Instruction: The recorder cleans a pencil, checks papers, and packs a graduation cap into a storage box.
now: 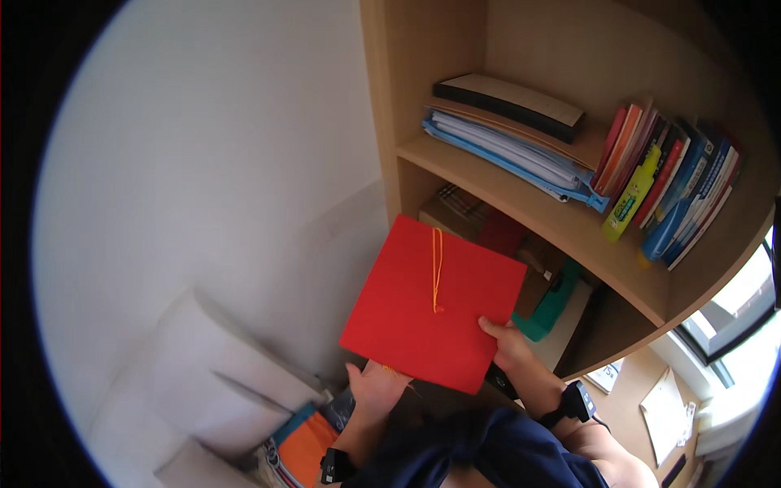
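A red square mortarboard (421, 274) is held in front of the shelves, its flat top facing up towards me. A yellow cord (435, 262) runs from the button near the middle of the board to its far edge. My right hand (509, 344) grips the right edge, thumb on top and fingers out of sight underneath. At the near edge is my left hand (379, 387), its thumb apart and its fingertips hidden under the board. Some yellow threads, perhaps the tassel, show by the left palm.
A wooden shelf (518, 183) holds a stack of papers in a blue zip folder (506, 155), upright books (701, 189) and a yellow-green bottle (631, 195). Below lies a green item (552, 305). A white wall (213, 152) rises on the left, above an orange bag (308, 448).
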The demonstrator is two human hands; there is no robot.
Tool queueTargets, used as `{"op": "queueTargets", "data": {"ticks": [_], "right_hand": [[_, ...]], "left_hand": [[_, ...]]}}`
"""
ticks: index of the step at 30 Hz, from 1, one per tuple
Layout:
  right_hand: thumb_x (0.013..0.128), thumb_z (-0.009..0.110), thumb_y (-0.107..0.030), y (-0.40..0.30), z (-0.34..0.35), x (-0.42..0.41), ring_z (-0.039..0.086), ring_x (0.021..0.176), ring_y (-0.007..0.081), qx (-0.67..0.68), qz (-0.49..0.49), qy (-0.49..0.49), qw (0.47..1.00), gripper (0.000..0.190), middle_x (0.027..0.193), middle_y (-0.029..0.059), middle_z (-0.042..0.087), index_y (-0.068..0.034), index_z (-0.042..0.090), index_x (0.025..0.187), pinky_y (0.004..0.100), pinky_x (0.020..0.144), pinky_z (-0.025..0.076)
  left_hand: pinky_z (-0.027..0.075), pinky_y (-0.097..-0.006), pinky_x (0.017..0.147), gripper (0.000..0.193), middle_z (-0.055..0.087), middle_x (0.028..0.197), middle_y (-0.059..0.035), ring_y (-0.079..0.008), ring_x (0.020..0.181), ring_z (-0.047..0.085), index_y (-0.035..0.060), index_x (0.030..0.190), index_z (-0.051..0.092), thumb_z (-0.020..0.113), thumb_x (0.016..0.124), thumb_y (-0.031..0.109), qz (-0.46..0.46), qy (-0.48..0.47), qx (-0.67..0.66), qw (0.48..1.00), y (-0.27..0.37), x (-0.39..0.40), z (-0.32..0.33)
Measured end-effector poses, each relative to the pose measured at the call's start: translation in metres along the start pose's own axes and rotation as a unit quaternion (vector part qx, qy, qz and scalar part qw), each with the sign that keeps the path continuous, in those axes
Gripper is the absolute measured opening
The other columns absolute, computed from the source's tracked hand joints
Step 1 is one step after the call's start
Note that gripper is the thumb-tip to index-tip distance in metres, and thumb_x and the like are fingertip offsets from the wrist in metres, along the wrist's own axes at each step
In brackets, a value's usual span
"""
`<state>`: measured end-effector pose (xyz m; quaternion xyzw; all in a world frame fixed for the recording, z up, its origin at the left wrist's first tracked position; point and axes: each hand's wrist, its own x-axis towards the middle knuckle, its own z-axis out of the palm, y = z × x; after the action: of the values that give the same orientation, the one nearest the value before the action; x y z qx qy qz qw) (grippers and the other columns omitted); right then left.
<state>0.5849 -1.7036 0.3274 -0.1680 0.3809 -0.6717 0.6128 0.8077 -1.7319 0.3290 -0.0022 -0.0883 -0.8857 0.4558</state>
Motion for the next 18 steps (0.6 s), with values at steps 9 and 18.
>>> {"op": "queueTargets", "data": {"ticks": [9,18], "right_hand": [[0.081,0.059,-0.037,-0.026,0.0,0.054,0.056,0.09,0.0197,-0.232,-0.135,0.255,0.929,0.05,0.096,0.0091,0.055,-0.003,0.044,0.114,0.0347,0.072,0.048],[0.081,0.061,-0.03,-0.041,-0.03,0.121,0.063,0.074,0.0287,-0.191,-0.071,0.321,0.925,0.041,0.088,0.0188,0.057,0.003,0.046,0.101,0.0323,0.06,0.054]], "left_hand": [[0.036,-0.0462,0.094,0.044,0.041,0.124,-0.0114,-0.0279,0.114,0.042,0.0084,0.126,0.033,0.049,0.085,0.01,0.087,0.142,0.233,0.958,0.052,0.028,-0.057],[0.034,-0.0477,0.094,0.051,0.04,0.126,-0.0124,-0.0291,0.115,0.041,0.0073,0.129,0.028,0.051,0.085,0.02,0.059,0.152,0.271,0.949,0.083,0.015,-0.094]]}}
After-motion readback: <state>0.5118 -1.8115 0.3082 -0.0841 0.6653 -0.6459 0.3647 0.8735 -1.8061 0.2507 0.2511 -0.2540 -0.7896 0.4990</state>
